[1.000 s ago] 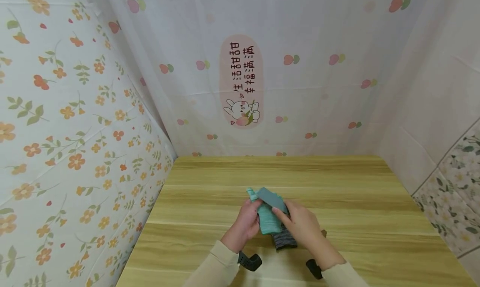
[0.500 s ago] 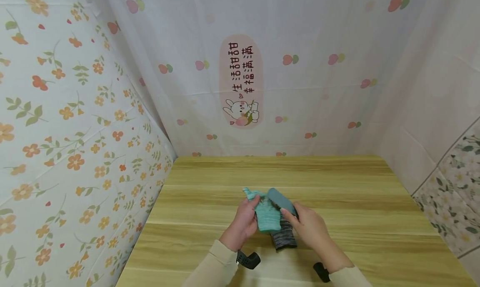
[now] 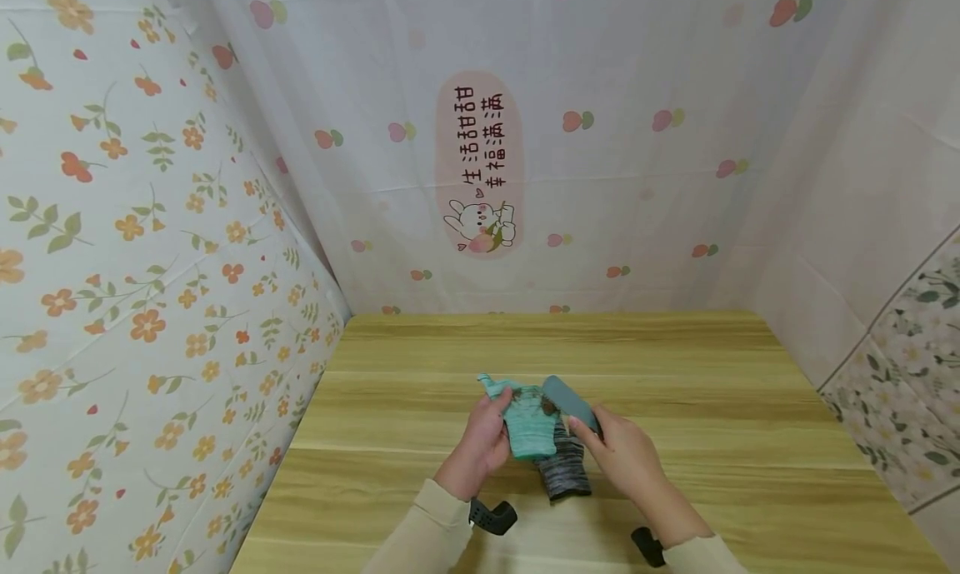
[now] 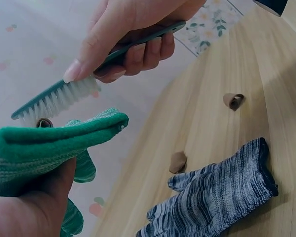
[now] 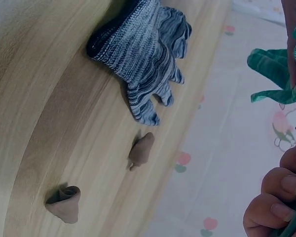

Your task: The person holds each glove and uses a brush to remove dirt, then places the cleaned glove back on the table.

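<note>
My left hand [image 3: 480,441] holds up a green knit glove [image 3: 531,428], its thumb lying over the glove's edge. A curled brown scrap [image 4: 43,122] sits on the glove, close to the bristles of a blue-green brush [image 3: 570,401]. That brush is gripped by my right hand [image 3: 626,457], with the fingers curled round its handle and the thumb along it. In the left wrist view its white bristles [image 4: 59,101] point down at the glove; whether they touch it I cannot tell. Below lies a grey-black striped glove [image 3: 566,474] on the table.
Two brown curled scraps, one nearer the grey glove [image 5: 142,149] and one farther off [image 5: 64,203], lie on the wooden table [image 3: 375,474]. Patterned cloth hangs behind [image 3: 637,182] and on the left side [image 3: 172,307]. Black wrist mounts [image 3: 495,517] sit under both forearms.
The brush has slid rightward across the green glove to its right edge, uncovering brown patches on it. My left hand and the green glove have shifted slightly left.
</note>
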A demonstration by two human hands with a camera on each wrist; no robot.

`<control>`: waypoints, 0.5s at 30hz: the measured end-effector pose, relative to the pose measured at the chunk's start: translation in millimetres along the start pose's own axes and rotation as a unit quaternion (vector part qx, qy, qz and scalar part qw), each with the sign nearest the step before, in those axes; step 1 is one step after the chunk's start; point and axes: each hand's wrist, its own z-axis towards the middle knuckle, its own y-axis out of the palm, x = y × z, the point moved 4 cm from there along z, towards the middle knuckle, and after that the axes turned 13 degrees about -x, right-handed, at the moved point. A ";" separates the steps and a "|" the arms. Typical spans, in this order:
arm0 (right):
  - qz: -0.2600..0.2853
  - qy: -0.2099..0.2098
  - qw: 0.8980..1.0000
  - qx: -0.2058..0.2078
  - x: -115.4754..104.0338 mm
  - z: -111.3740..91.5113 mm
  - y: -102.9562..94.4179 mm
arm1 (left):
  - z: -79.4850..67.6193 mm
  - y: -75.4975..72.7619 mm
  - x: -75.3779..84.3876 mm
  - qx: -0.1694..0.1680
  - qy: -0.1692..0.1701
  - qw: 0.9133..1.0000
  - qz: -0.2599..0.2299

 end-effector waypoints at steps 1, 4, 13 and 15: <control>0.002 0.001 1.000 0.000 0.6 0.0 0.0 | 0.3 -0.1 -0.1 -0.002 0.001 1.000 0.001; 0.022 0.003 1.000 0.004 1.1 0.0 -1.2 | 1.4 0.1 -0.9 -0.010 0.004 1.000 0.002; 0.016 -0.011 1.000 0.018 -12.6 5.0 -5.1 | 7.3 8.6 -12.4 -0.037 -0.003 0.999 0.019; 0.005 -0.018 1.000 0.019 -16.4 6.1 -4.5 | 7.6 11.6 -15.9 -0.043 -0.006 0.999 0.023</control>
